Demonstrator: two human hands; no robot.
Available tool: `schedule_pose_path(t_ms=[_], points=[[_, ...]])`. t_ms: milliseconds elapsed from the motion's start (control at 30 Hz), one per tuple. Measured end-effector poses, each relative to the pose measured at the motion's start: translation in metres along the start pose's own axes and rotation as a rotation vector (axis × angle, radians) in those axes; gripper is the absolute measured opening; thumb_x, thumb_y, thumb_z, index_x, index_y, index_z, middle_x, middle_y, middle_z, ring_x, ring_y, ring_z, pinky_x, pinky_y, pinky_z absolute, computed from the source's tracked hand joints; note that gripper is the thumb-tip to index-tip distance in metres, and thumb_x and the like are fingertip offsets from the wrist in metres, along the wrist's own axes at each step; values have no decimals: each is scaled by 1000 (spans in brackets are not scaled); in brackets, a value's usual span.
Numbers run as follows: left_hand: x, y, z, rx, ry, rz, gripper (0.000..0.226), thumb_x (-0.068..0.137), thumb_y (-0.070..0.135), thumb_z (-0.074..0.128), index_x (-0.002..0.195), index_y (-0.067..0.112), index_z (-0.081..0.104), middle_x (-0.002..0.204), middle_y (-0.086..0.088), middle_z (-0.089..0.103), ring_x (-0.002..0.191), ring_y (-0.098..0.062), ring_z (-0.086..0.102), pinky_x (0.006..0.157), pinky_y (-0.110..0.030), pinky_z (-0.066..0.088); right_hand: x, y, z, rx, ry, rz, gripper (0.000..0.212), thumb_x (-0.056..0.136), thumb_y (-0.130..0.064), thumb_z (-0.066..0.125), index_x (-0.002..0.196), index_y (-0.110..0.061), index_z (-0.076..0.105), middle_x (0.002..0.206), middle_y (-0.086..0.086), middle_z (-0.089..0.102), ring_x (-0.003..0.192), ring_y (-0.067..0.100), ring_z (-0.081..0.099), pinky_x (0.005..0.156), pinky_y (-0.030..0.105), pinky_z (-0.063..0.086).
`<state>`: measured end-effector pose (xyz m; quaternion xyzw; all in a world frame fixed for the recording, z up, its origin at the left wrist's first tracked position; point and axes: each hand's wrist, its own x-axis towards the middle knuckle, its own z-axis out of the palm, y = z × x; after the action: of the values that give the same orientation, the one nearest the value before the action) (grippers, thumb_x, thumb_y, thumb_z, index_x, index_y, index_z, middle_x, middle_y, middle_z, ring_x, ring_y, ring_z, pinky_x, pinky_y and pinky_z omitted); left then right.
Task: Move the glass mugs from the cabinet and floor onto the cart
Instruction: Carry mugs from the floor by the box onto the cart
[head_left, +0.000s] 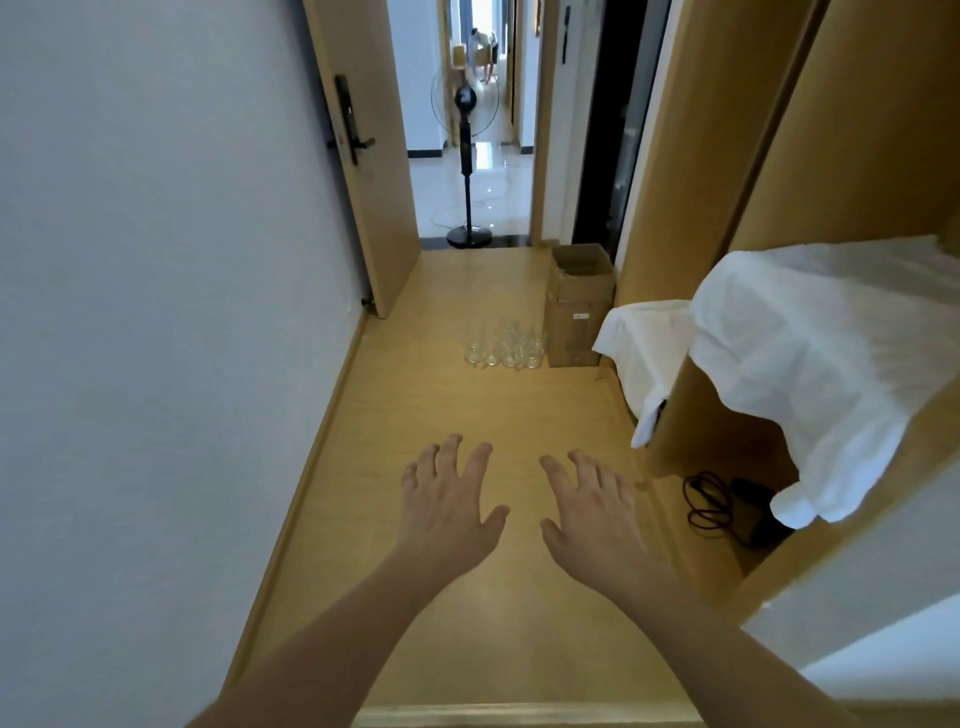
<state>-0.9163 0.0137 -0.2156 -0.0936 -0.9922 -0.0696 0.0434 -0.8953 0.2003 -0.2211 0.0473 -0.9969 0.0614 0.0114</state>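
both the left hand (447, 501) and the right hand (592, 506) are held out empty, fingers spread, above the wooden floor (467, 597), while the glass mugs (504, 345) are clustered on that floor well ahead, just beside a cardboard box (576, 306) near the doorway.

no readable text anywhere. box (576, 306) carries a small white label on its side, print too small to make out. no brands, numbers or signs.
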Motion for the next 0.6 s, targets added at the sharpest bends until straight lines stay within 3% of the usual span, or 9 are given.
schedule_pose_path(t_ms=[600], points=[[220, -77, 8, -109, -38, 45, 81, 87, 67, 50, 153, 30, 22, 160, -9, 23, 146, -32, 21, 115, -51, 27, 183, -17, 0, 15, -77, 125, 72, 97, -51, 49, 156, -29, 14, 160, 9, 22, 146, 30, 24, 117, 47, 24]])
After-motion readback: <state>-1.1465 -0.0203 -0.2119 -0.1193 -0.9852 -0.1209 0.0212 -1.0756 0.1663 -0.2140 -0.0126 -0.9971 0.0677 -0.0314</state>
